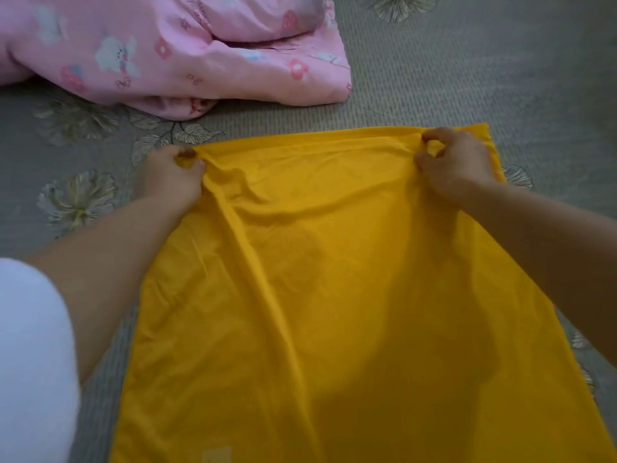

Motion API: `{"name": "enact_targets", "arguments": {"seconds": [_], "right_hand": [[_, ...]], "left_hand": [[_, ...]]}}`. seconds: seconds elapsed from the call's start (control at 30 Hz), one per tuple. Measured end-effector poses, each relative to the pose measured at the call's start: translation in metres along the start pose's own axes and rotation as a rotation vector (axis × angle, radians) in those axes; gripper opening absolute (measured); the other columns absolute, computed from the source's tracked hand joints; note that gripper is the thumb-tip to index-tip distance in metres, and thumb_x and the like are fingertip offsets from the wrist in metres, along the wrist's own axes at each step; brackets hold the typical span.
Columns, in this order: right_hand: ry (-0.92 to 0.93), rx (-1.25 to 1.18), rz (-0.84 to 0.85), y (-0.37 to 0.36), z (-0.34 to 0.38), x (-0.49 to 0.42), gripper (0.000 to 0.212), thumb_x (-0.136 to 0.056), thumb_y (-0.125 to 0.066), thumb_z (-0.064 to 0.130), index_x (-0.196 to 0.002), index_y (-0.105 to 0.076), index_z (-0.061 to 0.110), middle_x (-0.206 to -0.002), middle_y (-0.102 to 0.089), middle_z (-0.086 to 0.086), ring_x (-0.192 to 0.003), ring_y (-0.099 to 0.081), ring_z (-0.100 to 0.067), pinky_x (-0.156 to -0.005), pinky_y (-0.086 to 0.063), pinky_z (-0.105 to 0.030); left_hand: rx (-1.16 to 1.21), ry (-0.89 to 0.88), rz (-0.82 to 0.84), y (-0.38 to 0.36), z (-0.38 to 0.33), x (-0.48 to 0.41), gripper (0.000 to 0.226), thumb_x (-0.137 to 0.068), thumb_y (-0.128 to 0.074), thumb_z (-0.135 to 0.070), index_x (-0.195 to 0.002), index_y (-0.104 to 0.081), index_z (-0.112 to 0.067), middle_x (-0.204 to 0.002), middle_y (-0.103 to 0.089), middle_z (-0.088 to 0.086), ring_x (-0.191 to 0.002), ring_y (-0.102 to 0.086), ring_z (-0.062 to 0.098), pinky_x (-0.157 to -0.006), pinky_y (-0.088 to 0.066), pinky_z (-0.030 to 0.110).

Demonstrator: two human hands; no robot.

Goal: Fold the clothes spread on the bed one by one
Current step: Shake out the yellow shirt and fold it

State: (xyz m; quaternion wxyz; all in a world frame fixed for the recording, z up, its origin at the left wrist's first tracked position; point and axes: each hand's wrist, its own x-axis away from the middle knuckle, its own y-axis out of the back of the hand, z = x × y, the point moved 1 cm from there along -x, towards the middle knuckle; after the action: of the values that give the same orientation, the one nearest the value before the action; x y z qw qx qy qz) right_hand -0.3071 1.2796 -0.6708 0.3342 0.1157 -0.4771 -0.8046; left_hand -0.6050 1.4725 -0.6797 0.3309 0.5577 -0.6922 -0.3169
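Observation:
A large yellow garment (334,279) lies spread over the bed, reaching from the middle of the view down past the bottom edge. My left hand (170,172) pinches its far left corner between thumb and curled fingers. My right hand (454,162) pinches the far edge close to the right corner. The fabric between my hands is stretched, with creases running down from the left corner. The garment's near end is out of view.
A pink quilt with a flower and animal print (173,51) is bunched at the far left. The bed is covered by a grey woven sheet with a leaf pattern (434,71). A white sleeve or cloth (30,362) shows at the lower left.

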Motion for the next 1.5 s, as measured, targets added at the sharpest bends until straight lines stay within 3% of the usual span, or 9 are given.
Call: {"name": "enact_targets", "arguments": {"seconds": [0.23, 0.33, 0.47, 0.57, 0.73, 0.93, 1.07, 1.23, 1.5], "right_hand": [[-0.102, -0.202, -0.201, 0.004, 0.000, -0.004, 0.023, -0.090, -0.060, 0.021, -0.108, -0.073, 0.018, -0.108, -0.071, -0.005, -0.095, -0.065, -0.018, -0.089, -0.052, -0.031], [-0.093, -0.249, -0.314, 0.006, -0.002, -0.005, 0.025, -0.092, -0.055, 0.021, -0.110, -0.072, 0.018, -0.107, -0.071, -0.001, -0.095, -0.064, -0.012, -0.088, -0.050, -0.025], [0.092, 0.147, -0.065, -0.015, -0.015, 0.012, 0.053, -0.098, -0.042, 0.040, -0.147, -0.034, 0.020, -0.152, -0.035, -0.008, -0.140, -0.028, -0.028, -0.114, -0.020, -0.042], [0.170, 0.264, 0.060, -0.021, -0.025, 0.022, 0.060, -0.102, -0.024, 0.047, -0.154, -0.007, 0.024, -0.162, -0.004, -0.003, -0.148, 0.000, -0.021, -0.118, 0.001, -0.040], [0.497, 0.390, 0.041, -0.013, -0.036, 0.053, 0.061, -0.099, -0.021, 0.050, -0.154, -0.010, 0.024, -0.162, 0.000, -0.004, -0.148, 0.005, -0.021, -0.118, 0.005, -0.039], [0.067, 0.351, 0.104, 0.010, -0.081, 0.042, 0.067, -0.098, -0.017, 0.060, -0.154, -0.002, 0.028, -0.161, 0.009, -0.003, -0.148, 0.010, -0.023, -0.119, 0.008, -0.047], [0.236, 0.327, 0.024, 0.007, -0.056, 0.080, 0.064, -0.100, -0.022, 0.050, -0.154, -0.006, 0.020, -0.161, 0.005, -0.007, -0.148, 0.008, -0.025, -0.119, 0.008, -0.046], [0.434, 0.333, 0.215, -0.010, -0.063, 0.216, 0.064, -0.096, -0.023, 0.050, -0.154, -0.010, 0.024, -0.161, 0.003, -0.004, -0.148, 0.011, -0.020, -0.119, 0.008, -0.042], [0.397, 0.410, 0.267, 0.019, -0.126, 0.309, 0.065, -0.095, -0.013, 0.054, -0.152, -0.008, 0.025, -0.161, -0.002, -0.002, -0.148, 0.006, -0.019, -0.119, 0.006, -0.040]], "left_hand": [[0.154, 0.113, -0.184, -0.002, -0.001, -0.009, 0.011, -0.083, -0.060, -0.021, -0.092, -0.066, -0.023, -0.096, -0.070, 0.010, -0.090, -0.066, 0.029, -0.084, -0.054, 0.043], [0.263, 0.086, -0.267, -0.003, -0.002, -0.018, 0.023, -0.085, -0.058, -0.023, -0.108, -0.063, -0.019, -0.107, -0.068, 0.004, -0.096, -0.064, 0.017, -0.085, -0.050, 0.028], [-0.110, -0.140, 0.112, -0.028, 0.007, 0.005, 0.066, -0.094, -0.048, -0.046, -0.149, -0.023, -0.020, -0.157, -0.022, 0.009, -0.143, -0.021, 0.024, -0.116, -0.017, 0.038], [-0.357, -0.206, 0.144, -0.030, 0.013, 0.018, 0.069, -0.097, -0.029, -0.056, -0.153, -0.009, -0.021, -0.161, 0.006, 0.010, -0.147, 0.009, 0.028, -0.117, 0.004, 0.046], [-0.348, -0.482, 0.036, -0.033, 0.008, 0.068, 0.064, -0.097, -0.016, -0.055, -0.153, -0.007, -0.026, -0.161, 0.004, 0.008, -0.147, 0.007, 0.026, -0.116, 0.007, 0.044], [-0.490, -0.230, 0.134, -0.025, 0.040, 0.072, 0.075, -0.089, -0.010, -0.063, -0.153, -0.006, -0.026, -0.161, 0.005, 0.011, -0.147, 0.008, 0.029, -0.118, 0.006, 0.047], [-0.427, -0.348, 0.136, -0.025, 0.015, 0.108, 0.073, -0.091, -0.012, -0.058, -0.153, -0.004, -0.021, -0.160, 0.006, 0.011, -0.147, 0.009, 0.025, -0.116, 0.009, 0.045], [-0.317, -0.504, 0.198, -0.042, 0.008, 0.255, 0.064, -0.097, -0.018, -0.052, -0.154, -0.010, -0.023, -0.161, 0.000, 0.009, -0.148, 0.005, 0.022, -0.117, 0.002, 0.038], [-0.463, -0.408, 0.265, -0.033, 0.040, 0.343, 0.063, -0.096, -0.015, -0.052, -0.153, -0.011, -0.024, -0.160, -0.004, 0.009, -0.148, -0.001, 0.023, -0.117, -0.002, 0.040]]}}
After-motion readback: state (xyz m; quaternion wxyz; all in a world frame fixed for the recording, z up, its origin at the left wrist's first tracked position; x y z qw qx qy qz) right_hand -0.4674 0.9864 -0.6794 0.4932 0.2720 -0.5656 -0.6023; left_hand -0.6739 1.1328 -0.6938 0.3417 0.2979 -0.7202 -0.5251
